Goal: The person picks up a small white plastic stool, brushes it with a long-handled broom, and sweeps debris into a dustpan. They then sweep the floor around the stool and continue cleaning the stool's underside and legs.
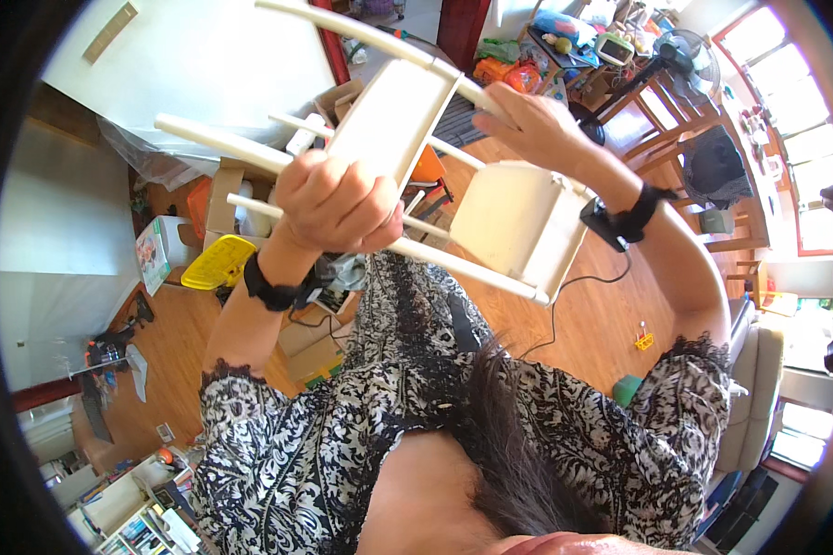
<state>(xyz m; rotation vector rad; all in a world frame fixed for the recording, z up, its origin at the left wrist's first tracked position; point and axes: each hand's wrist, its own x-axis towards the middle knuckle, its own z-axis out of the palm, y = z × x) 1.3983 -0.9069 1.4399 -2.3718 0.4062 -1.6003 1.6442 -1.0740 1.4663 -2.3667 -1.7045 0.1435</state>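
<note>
A white piece of furniture point(387, 125) with round rods and two flat panels, like a small rack or chair, is held up tilted in front of me. My left hand point(338, 202) is closed in a fist around its rods near the middle. At the upper right, my right hand point(541, 131) is wrapped round a long outer rod; its fingertips are partly hidden. The second panel point(509, 217) lies lower, below my right hand. Free rod ends stick out to the left past my left hand. Each wrist wears a black band.
An open cardboard box point(224, 199) and a yellow plastic lid point(218, 263) are at left, beside a white wall. A wooden chair point(676, 120), a fan point(685, 54) and a cluttered table stand at right. A black cable point(583, 280) hangs by my right arm above the wooden floor.
</note>
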